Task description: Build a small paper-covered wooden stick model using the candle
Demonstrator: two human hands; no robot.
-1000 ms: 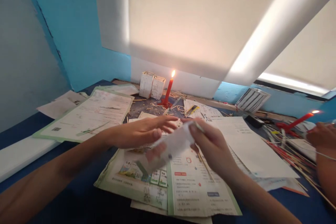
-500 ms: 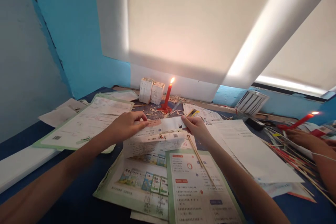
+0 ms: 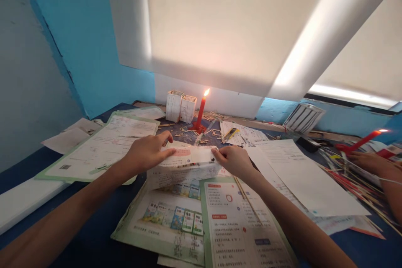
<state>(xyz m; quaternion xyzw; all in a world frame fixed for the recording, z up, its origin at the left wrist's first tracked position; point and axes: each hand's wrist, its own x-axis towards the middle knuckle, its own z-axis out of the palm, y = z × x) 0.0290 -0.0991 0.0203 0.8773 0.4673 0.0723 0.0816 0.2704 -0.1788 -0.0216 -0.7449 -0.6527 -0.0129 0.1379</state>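
A folded printed paper stands over the green-edged sheets, between my two hands. My left hand is at its upper left edge, thumb on the paper and the index finger raised apart from it. At the upper right corner, my right hand pinches the paper between thumb and fingers. Thin wooden sticks lie on the green-bordered printed page, just below my right hand. Behind the paper, a lit red candle stands upright in red wax.
Two small white boxes stand left of the candle. A yellow cutter lies on papers behind my right hand. At the right, another person's hand is near a tilted lit red candle, beside many coloured sticks and a striped box.
My left thumb and index finger have spread apart at the paper. My right hand has moved slightly down, and the paper's top edge sits lower.
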